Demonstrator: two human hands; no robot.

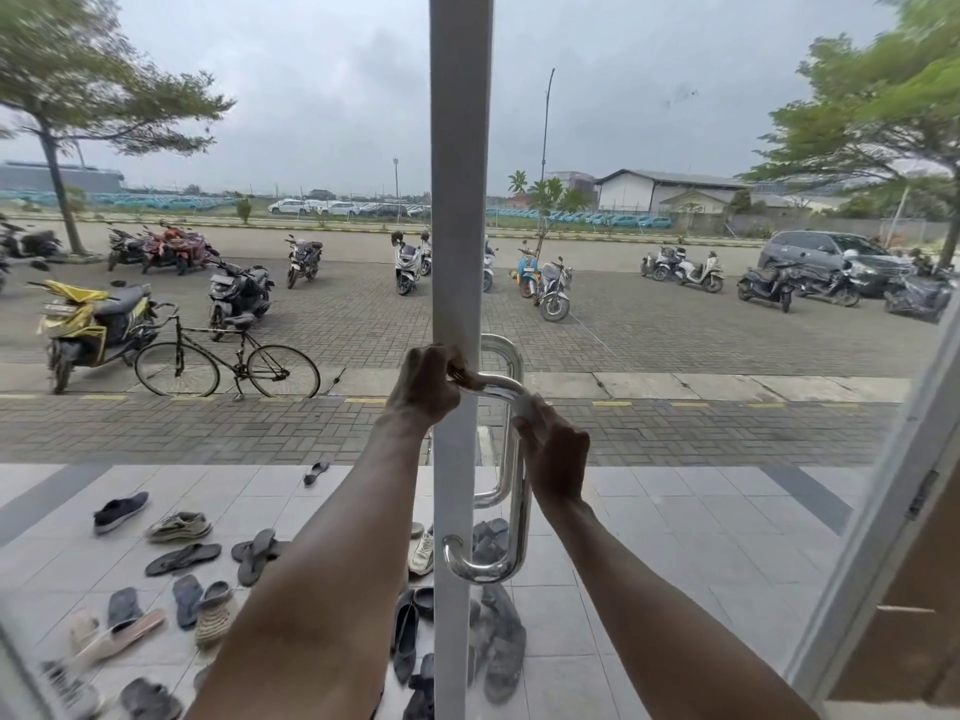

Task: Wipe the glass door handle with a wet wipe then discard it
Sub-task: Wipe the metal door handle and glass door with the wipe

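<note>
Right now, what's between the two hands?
In the head view, only the bare upper bend of the door handle, from the left hand to the right hand holding the wipe.

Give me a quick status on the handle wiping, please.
Left hand grips handle top bend. Right hand holds wet wipe round upper bar. Nothing blocking.

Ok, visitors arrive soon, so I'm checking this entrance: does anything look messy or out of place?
Shoes and sandals lie scattered over the tiles outside the door, pointing every way. Dark smudges mark the glass at upper right. The handle looks straight and undamaged.
</note>
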